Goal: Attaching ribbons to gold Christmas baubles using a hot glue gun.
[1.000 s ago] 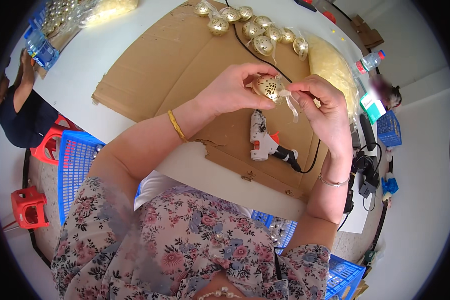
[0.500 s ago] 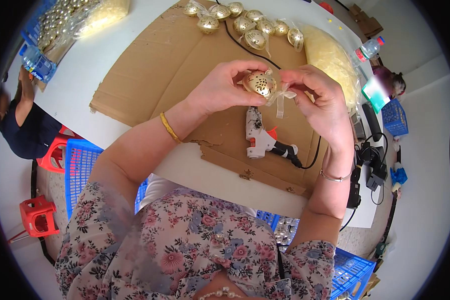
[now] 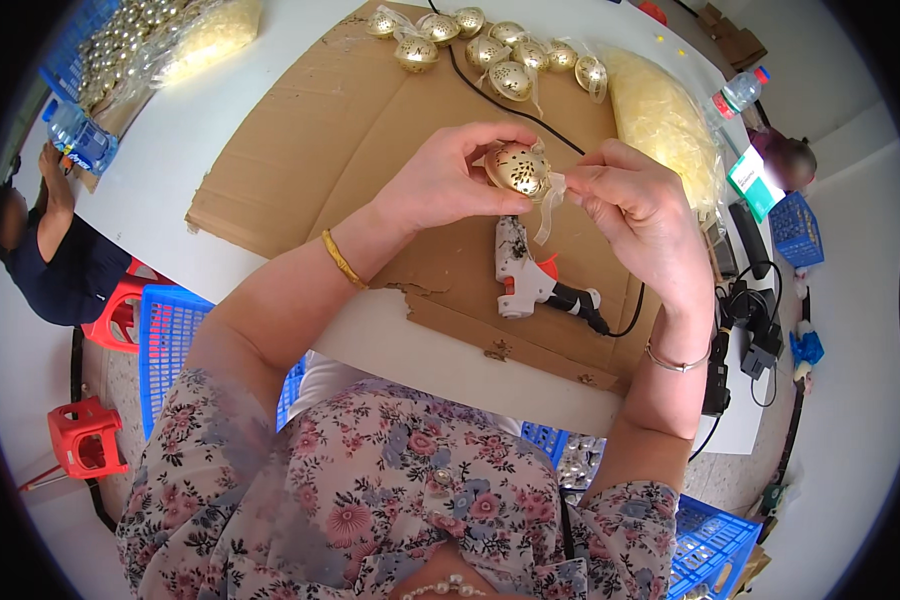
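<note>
Between the thumb and fingers of my left hand (image 3: 460,178) is a gold ball ornament (image 3: 518,168) with a pattern of small dark cut-outs. A sheer whitish ribbon (image 3: 549,208) is at its right side, one end hanging down. My right hand (image 3: 635,205) pinches this ribbon close to the ball. Under both hands, a white glue gun (image 3: 519,275) with an orange-red trigger lies on the cardboard sheet (image 3: 360,150), its nozzle end partly below the ornament. Several similar gold ornaments (image 3: 511,81) with ribbons lie along the far edge of the cardboard.
A bag of pale yellow pieces (image 3: 665,125) lies right of the cardboard, near a water bottle (image 3: 738,95). Black adapters and cables (image 3: 760,335) lie at the table's right edge. A black cord crosses the cardboard. At the left, a co-worker (image 3: 60,255) sits near another bottle (image 3: 82,138).
My right hand's fingers have closed from a looser hold into a pinch on the ribbon. The ribbon's hanging end has shifted left. The left hand still holds the ornament in nearly the same place.
</note>
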The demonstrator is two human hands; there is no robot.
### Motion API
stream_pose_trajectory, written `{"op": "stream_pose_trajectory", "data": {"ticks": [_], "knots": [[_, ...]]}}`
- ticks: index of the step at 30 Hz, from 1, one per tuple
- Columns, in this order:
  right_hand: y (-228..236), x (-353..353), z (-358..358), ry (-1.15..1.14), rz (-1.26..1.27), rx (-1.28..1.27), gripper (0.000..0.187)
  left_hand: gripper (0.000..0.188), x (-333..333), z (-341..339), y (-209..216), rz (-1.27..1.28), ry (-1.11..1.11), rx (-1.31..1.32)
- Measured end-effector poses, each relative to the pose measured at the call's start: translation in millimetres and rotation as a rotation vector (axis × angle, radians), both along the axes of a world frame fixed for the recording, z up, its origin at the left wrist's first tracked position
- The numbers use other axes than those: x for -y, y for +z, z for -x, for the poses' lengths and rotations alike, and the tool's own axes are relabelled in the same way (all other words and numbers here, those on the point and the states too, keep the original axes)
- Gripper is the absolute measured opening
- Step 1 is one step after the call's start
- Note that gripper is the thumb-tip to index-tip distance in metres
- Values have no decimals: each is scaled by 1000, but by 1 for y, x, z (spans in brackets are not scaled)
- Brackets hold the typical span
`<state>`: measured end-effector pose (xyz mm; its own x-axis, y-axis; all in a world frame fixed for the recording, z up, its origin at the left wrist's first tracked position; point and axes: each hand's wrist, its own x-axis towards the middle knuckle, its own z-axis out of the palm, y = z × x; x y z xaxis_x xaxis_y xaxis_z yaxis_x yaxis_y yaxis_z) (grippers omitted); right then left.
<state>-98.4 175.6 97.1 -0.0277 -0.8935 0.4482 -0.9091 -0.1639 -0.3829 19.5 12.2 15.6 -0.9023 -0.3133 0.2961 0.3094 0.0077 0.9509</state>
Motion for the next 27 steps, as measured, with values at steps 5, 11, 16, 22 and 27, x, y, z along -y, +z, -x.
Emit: {"op": "stream_pose_trajectory", "data": {"ticks": [5,11,16,22,27], "knots": [[-4,3,-2,-43,28,-39,12,55,-8,-2,6,91,-37,33],[-6,5,1,-39,98,-76,11,49,-10,-1,4,156,-57,7],[-8,5,2,-42,117,-81,12,43,-13,-1,9,207,-66,9],[-8,5,3,-39,123,-102,12,39,-15,-1,8,280,-18,-15],[-8,5,1,-89,142,-77,15,40,-12,2,2,448,63,-103]]}}
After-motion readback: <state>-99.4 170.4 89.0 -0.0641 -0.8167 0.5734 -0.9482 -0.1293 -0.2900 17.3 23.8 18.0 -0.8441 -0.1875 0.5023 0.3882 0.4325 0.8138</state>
